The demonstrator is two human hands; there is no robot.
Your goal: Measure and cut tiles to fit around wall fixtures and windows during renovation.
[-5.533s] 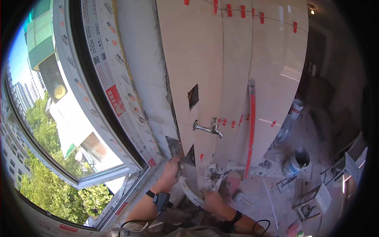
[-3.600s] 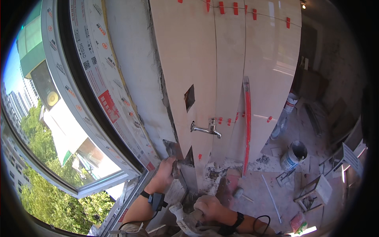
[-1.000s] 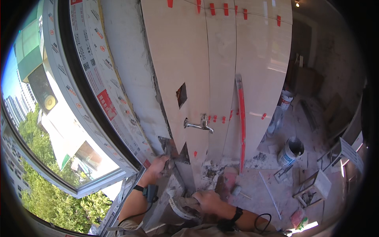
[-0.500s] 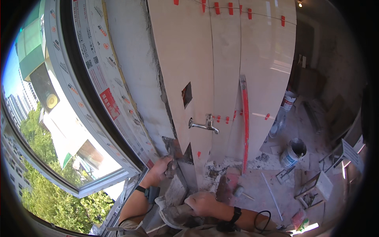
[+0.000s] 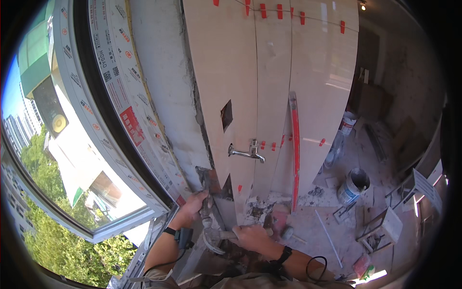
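My left hand (image 5: 193,206) is closed around a chisel (image 5: 206,212), which stands roughly upright against the rough, broken patch (image 5: 205,177) at the lower edge of the tiled wall. In my right hand (image 5: 255,239) is a claw hammer (image 5: 212,237), gripped by its handle. Its head is just below the chisel's near end; whether they touch I cannot tell. A chrome tap (image 5: 248,153) sticks out of the beige tiles (image 5: 211,72) above my hands. Dark diamond-shaped cutouts show in the tile, one (image 5: 226,115) higher and one (image 5: 228,189) lower.
An open window (image 5: 120,221) runs along my left. A red straightedge (image 5: 295,154) leans on the tiles. Red spacers (image 5: 279,11) sit along the joints. On the floor to the right are a bucket (image 5: 353,185), a stool (image 5: 385,226), a mallet (image 5: 288,234) and a pale strip (image 5: 329,238).
The hammer, blurred and nearer to me before, is now up by the chisel's end and sharper. My right hand has moved slightly up and right. My left hand stays on the chisel.
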